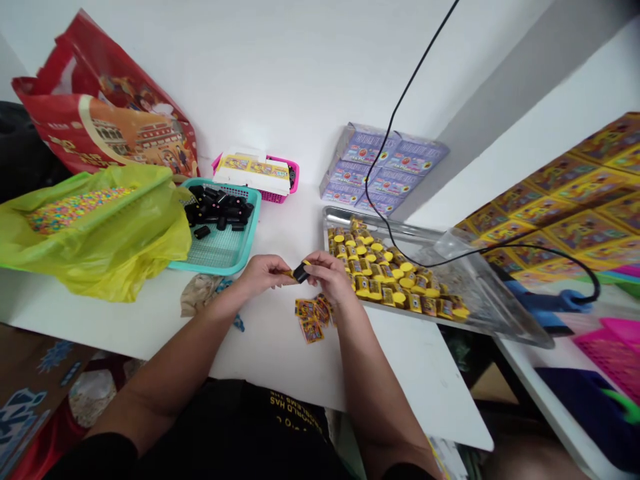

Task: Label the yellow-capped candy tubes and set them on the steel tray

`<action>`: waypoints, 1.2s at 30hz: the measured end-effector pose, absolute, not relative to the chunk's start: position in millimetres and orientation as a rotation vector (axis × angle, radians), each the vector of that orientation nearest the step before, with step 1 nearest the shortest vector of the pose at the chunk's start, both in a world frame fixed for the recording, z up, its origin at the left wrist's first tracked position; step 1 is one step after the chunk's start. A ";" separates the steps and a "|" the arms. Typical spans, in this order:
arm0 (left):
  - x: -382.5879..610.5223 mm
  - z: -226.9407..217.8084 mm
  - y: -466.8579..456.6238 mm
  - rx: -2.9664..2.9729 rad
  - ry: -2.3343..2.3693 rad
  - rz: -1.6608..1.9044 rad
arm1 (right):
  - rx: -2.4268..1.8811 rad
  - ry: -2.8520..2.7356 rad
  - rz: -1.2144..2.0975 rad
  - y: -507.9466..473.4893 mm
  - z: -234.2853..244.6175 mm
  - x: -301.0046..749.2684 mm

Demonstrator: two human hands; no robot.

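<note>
My right hand [329, 275] pinches a small black container [301, 273] over the middle of the table. My left hand [262, 274] is closed on a thin yellow label [287, 277], whose end meets the container's side. Just below them lie several loose printed labels [311, 328], yellow and orange. More black containers [219, 207] are heaped in a teal basket [216, 254] at the left. At the right, a metal tray [493, 319] bears many containers wrapped in yellow labels [395, 272].
A yellow plastic bag [115, 257] holds coloured pellets [75, 209]; a red bag [125, 127] stands behind. A pink basket [274, 197] sits by the wall. Purple boxes [367, 163] and yellow boxes [565, 200] are stacked right. A black cable [395, 110] hangs across the tray.
</note>
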State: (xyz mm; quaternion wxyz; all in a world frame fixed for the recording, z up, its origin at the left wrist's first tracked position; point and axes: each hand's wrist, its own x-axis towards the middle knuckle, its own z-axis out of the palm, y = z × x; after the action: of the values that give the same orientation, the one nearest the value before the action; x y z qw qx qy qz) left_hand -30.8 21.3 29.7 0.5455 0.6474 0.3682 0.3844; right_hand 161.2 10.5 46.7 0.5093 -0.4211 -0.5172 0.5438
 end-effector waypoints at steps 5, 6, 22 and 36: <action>-32.1 33.9 20.0 1.497 0.836 0.810 | -1.023 -1.234 1.311 10.8 43.8 156.2; -31.7 33.8 20.0 1.484 0.832 0.804 | -1.026 -1.237 1.295 10.6 43.6 155.7; -15.3 15.6 16.8 1.116 0.591 0.956 | -1.096 -1.487 1.224 8.9 44.5 158.5; -16.0 18.6 15.5 0.784 0.489 0.956 | -1.037 -1.703 0.963 7.5 40.3 154.5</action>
State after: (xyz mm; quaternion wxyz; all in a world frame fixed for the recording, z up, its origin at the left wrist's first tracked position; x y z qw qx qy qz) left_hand -16.0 15.5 18.6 0.7871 0.3635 0.2269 0.4437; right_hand 154.5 7.5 40.3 0.4473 -0.4188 -0.6878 0.3891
